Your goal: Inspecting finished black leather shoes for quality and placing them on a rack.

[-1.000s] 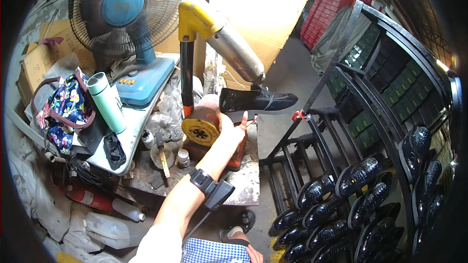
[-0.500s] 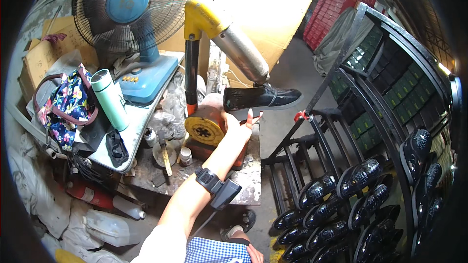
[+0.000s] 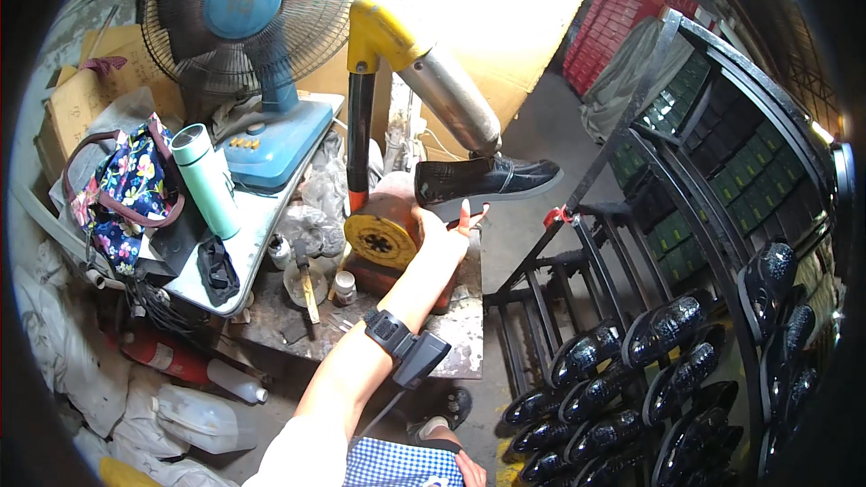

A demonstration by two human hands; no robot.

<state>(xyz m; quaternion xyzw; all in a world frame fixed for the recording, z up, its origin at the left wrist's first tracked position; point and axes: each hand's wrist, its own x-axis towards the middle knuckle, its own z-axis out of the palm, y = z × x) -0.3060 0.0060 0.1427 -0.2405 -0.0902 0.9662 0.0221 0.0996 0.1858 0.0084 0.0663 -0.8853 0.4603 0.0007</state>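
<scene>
A black shoe [image 3: 487,182] with a grey sole sits toe to the right under the metal cylinder [image 3: 454,106] of a yellow-armed machine [image 3: 383,22]. My left hand [image 3: 442,236] is closed at the shoe's underside near the heel, thumb on the left and fingertips showing on the right. Part of the grip is hidden behind the hand. Just left of it is the machine's round yellow hub [image 3: 381,242]. A black device [image 3: 422,359] is strapped to my left wrist. At the lower edge, my right hand [image 3: 471,469] lies on my lap beside a blue checked cloth [image 3: 401,464], fingers stretched out.
A rack [image 3: 550,298] on the right holds several glossy black shoes [image 3: 663,325]. On the left, a side table [image 3: 194,284] carries a fan [image 3: 242,0], a mint bottle [image 3: 203,180] and a flowered bag [image 3: 131,189]. A brush [image 3: 307,289] and small jar [image 3: 344,287] stand on the workbench.
The view has shifted slightly. My left hand keeps its place at the shoe, and my right hand stays on my lap.
</scene>
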